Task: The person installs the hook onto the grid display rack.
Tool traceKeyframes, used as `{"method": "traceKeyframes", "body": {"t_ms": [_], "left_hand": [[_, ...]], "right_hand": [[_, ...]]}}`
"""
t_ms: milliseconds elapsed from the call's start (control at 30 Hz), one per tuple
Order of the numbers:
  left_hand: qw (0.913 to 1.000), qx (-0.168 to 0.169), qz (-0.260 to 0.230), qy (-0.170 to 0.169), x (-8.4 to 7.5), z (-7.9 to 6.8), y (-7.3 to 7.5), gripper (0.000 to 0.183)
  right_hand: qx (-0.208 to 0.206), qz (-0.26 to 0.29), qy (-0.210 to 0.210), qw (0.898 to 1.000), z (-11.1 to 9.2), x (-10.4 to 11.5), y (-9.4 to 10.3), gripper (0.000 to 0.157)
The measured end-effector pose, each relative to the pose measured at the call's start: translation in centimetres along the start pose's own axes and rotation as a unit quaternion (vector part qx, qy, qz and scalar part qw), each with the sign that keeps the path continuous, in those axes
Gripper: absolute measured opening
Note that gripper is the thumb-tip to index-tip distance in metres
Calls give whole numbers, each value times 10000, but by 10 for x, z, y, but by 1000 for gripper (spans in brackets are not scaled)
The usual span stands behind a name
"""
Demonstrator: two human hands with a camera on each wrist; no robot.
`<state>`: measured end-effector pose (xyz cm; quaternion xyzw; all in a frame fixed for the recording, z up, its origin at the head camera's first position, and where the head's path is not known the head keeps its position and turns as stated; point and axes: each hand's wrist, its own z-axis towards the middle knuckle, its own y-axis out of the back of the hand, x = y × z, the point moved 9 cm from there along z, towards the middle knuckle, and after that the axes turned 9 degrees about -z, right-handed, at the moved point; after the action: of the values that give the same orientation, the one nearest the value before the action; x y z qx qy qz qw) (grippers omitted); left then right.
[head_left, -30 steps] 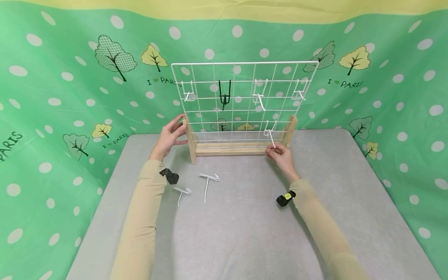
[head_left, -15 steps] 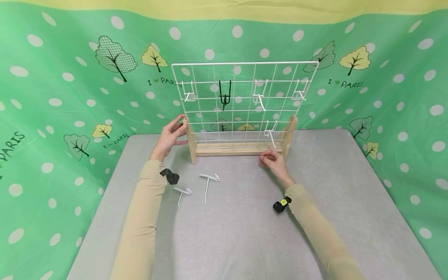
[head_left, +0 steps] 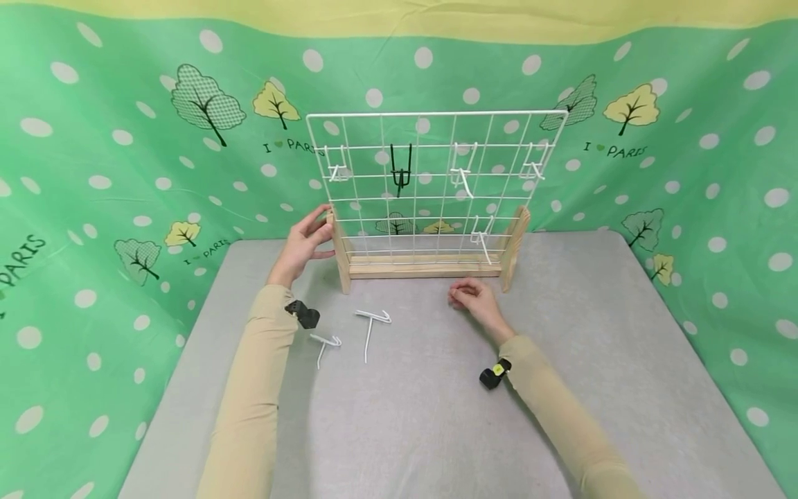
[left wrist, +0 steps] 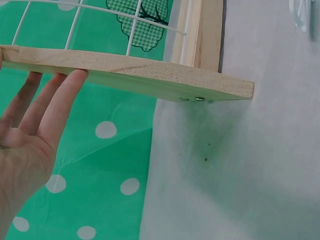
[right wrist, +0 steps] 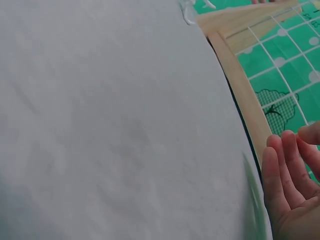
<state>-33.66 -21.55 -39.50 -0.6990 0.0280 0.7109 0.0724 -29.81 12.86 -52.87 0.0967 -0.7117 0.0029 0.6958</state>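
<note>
1. Green fabric [head_left: 399, 76] with white spots, printed trees and lettering hangs behind and around the bench [head_left: 411, 416], with a yellow band [head_left: 399, 17] along its top; the bench is covered in mottled grey.
2. Centre the dial on the white wire grid [head_left: 440, 198] in the head view, twelve pointing away from the person. It stands upright in a wooden stand [head_left: 424, 267] at the bench's far side.
3. Five hooks hang on the grid: a short white hook [head_left: 337, 174] at nine o'clock, a black hook [head_left: 401, 179] near ten, a longer white hook [head_left: 461, 174] near two, a small white hook [head_left: 532, 170] at three, and a low white hook [head_left: 480, 238] between four and five.
4. At eight o'clock, the left hand [head_left: 299, 244] rests against the stand's left post [head_left: 341, 256]. Its wrist view shows extended fingers [left wrist: 65, 102], tips touching the post's outer face, near two metal fasteners [left wrist: 199, 99].
5. Between five and six, the right hand [head_left: 479, 303] hovers in front of the base rail, fingers released and loosely bent. Whether it touches the bench I cannot tell.
6. Two loose white hooks lie around seven o'clock: a larger T-shaped hook [head_left: 369, 326], and just beside it a smaller T-shaped hook [head_left: 323, 342].
</note>
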Motion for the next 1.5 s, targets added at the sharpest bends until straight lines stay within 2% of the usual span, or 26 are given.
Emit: {"method": "traceKeyframes", "body": {"t_ms": [400, 633, 967, 1067, 1300, 1500], "left_hand": [[10000, 60, -73, -11, 0, -1, 0, 54], [10000, -41, -43, -45, 21, 13, 11, 55], [9999, -59, -20, -85, 20, 11, 11, 54], [9999, -74, -22, -92, 19, 11, 11, 54], [9999, -83, 3, -87, 19, 11, 12, 54], [9999, -76, -19, -78, 20, 12, 12, 54]], "right_hand": [[382, -175, 7, 9991, -10, 0, -26, 19], [685, -214, -105, 9974, -28, 27, -41, 20], [976, -189, -163, 9949, -36, 28, -59, 19], [1066, -312, -182, 9936, -36, 27, -64, 19], [1447, -561, -56, 9879, -25, 5, -84, 18], [1586, -737, -52, 9846, -28, 4, -102, 16]]}}
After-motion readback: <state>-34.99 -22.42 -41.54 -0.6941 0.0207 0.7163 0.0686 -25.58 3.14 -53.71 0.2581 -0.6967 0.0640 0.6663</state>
